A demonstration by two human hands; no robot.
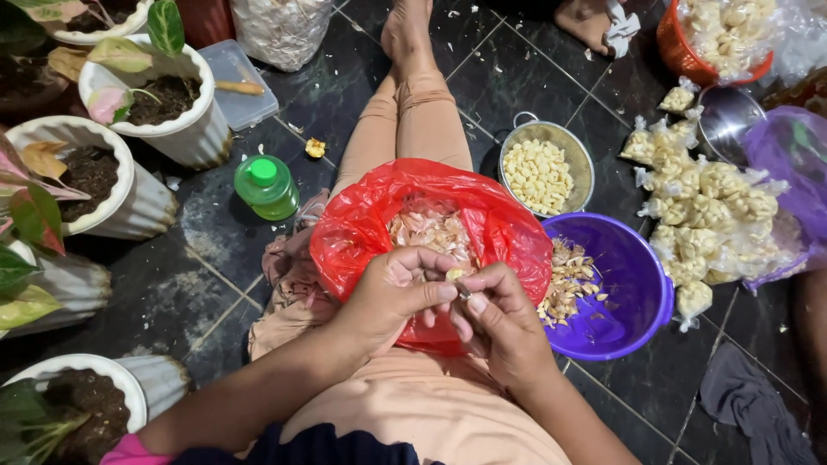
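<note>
A small pale garlic clove [454, 275] sits pinched between the two hands, right over the mouth of the red plastic bag [353, 232] on the person's lap. The left hand [392, 293] comes at it from the left, thumb and forefinger closed on the clove; the right hand [500, 323] meets it from the right, fingers curled tight, with what looks like a small blade tip at the clove, though it is too small to be sure. The clove is so small that its long axis cannot be told. Both hands are about equally close to it, touching it from opposite sides.

Below the clove, the red bag holds a heap of papery garlic skins [431, 231]. Just to the right, touching the bag, a purple bowl [637, 293] on the floor holds some garlic pieces and skins along its left side. Beyond it, a round metal strainer [586, 164] is nearly full of peeled cloves [538, 175]. Farther right lies a pile of small clear packets of garlic [706, 215], and a red basket [676, 52] with more sits at the top right.

On the left stand a green bottle [267, 185] and white ribbed plant pots [185, 129] on the dark tiled floor [198, 284].
</note>
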